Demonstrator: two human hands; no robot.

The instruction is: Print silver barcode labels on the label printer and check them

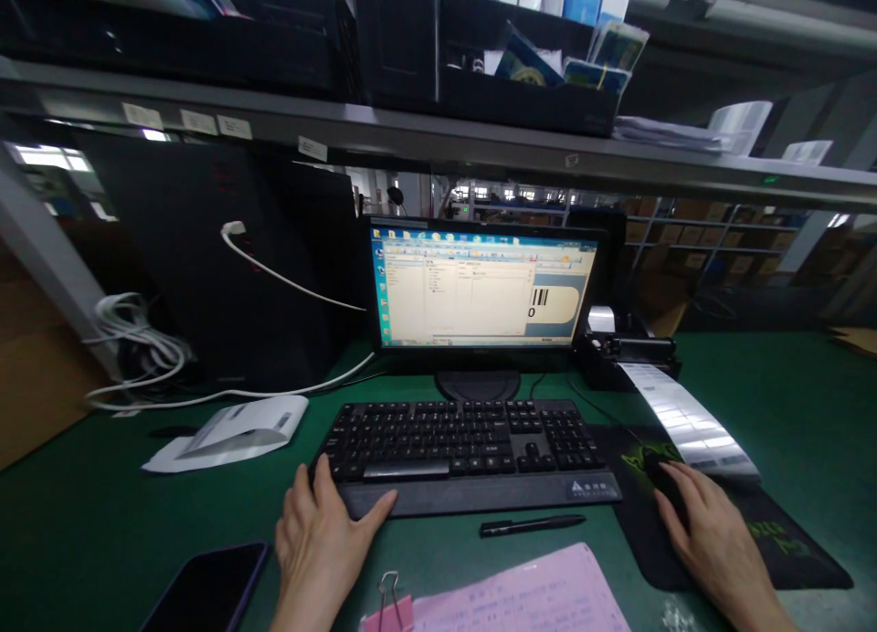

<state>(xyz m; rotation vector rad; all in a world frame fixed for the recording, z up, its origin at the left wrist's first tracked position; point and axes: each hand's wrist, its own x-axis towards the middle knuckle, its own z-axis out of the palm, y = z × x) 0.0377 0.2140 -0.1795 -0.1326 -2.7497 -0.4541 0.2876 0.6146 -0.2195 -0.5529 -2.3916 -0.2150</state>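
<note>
My left hand (319,536) rests at the left front corner of the black keyboard (466,445), fingers loosely bent and thumb lying on the wrist rest. It holds nothing. My right hand (713,531) lies over a black mouse (661,479) on the dark mouse pad (787,545), fingers curved round it. Behind the keyboard a monitor (480,285) shows a window and a barcode label design.
A label printer (627,349) feeds a silver label strip (692,426) toward the mouse pad. A black pen (531,524), pink paper (527,600) with a binder clip (390,595), a dark phone (206,586), a white scanner (237,431) and white cables (137,349) lie on the green table.
</note>
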